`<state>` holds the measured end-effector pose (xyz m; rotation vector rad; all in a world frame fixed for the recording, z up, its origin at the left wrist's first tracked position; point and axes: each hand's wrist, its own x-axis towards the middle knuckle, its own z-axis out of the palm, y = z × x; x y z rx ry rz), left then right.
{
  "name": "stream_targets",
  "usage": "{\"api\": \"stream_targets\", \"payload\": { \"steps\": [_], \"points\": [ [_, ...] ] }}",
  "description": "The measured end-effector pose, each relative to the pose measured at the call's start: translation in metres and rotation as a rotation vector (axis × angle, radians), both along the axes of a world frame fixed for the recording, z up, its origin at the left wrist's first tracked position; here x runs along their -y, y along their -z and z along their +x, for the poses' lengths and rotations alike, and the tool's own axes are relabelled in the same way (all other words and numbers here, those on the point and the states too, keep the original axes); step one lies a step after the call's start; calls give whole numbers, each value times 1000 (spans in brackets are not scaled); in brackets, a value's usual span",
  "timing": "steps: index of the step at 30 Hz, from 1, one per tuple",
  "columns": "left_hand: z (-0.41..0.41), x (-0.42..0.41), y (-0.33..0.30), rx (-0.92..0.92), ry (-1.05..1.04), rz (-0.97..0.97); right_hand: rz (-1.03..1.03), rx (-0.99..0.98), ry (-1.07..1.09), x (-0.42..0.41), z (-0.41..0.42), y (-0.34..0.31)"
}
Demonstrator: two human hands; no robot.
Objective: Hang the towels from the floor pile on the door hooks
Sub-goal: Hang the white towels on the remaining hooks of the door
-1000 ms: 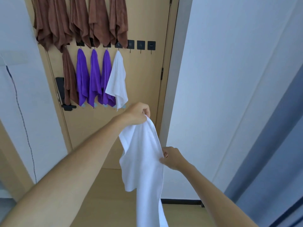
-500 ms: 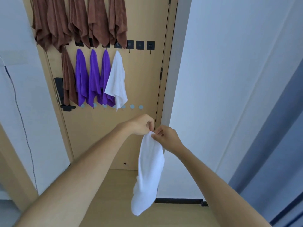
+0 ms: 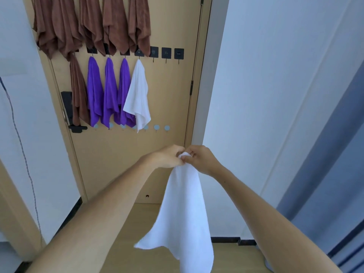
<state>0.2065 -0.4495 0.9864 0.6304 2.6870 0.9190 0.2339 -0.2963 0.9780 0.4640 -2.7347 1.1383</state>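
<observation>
A white towel [image 3: 185, 209] is held up in front of the door [image 3: 169, 91], pinched at one gathered point between the left hand [image 3: 167, 157] and the right hand [image 3: 201, 159]; the fingers of both are curled onto the small bunch of cloth at the top, and the rest hangs free below, well short of any hook. On the door, the upper row carries brown towels [image 3: 90, 26]. The black-hook row below carries one more brown towel, three purple towels [image 3: 110, 89] and a hung white towel [image 3: 138, 91]. Three black hooks [image 3: 166, 53] to the right of that white one are bare, and a lower row of small round hooks [image 3: 161, 127] is mostly uncovered.

Several slips are judged possible from here. The bunch being pinched is small — if too little cloth is put over the hook, the towel could be dragged off by its own hanging weight. If the nearest bare hook is aimed at, the hung white towel just beside it could be brushed and knocked loose. A loop or tag cannot be made out in the pinch, so a hook might be missed altogether — the towel would then drop to the floor [image 3: 145, 217]. The floor pile is not in view.
</observation>
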Motion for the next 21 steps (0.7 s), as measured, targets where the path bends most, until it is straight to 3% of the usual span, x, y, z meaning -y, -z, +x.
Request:
{"api": "stream_targets", "payload": {
  "steps": [3,7,12,15,21],
  "points": [
    [-3,11,-5,-62,-7,11,-9,27,8,1,0,-2],
    [-9,38,-15,-76,-48,-42,144,168,-4,-5,0,3],
    [-9,56,-14,21,-67,84,-39,50,-18,19,-8,-2],
    [-7,65,-12,66,-55,92,63,42,-46,38,-19,-1],
    [-14,96,-8,-65,-159,50,25,13,-48,63,-35,8]
  ]
}}
